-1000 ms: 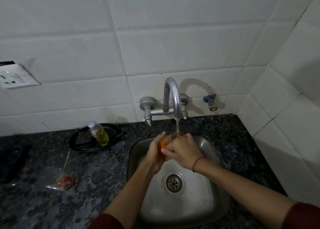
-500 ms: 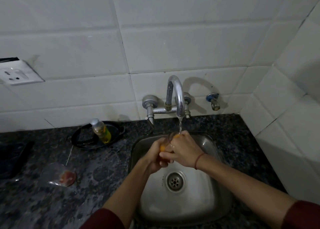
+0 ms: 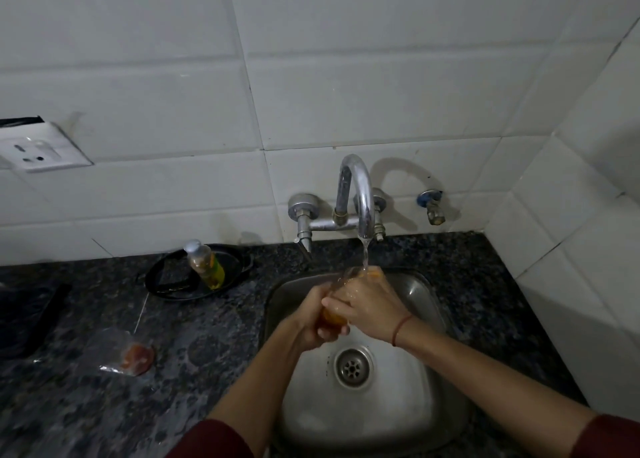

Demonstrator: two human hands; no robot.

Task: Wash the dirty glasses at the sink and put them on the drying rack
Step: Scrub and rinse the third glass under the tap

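A clear glass [image 3: 344, 276] is held over the steel sink [image 3: 429, 322], right under the stream from the curved tap [image 3: 360, 194]. Only its rim shows; both hands cover the rest. My left hand [image 3: 308, 319] wraps it from the left and below. My right hand [image 3: 369, 303] closes over it from the right, wet, with a red thread at the wrist. Something orange [image 3: 330, 317] shows between the fingers and again at the far fingertips; I cannot tell whether it is a scrubber or part of the glass. No drying rack is in view.
A dark granite counter [image 3: 194, 381] surrounds the sink. On its left stand a black pan [image 3: 166, 281] holding a yellow-green soap bottle [image 3: 207, 263], a clear plastic wrapper with a reddish piece [image 3: 133, 353], and a dark object [image 3: 27, 315]. White tiled walls close the back and right.
Both hands have shifted slightly around the glass under the running water, and the orange patch now shows lower between the fingers. The view has drifted a little.
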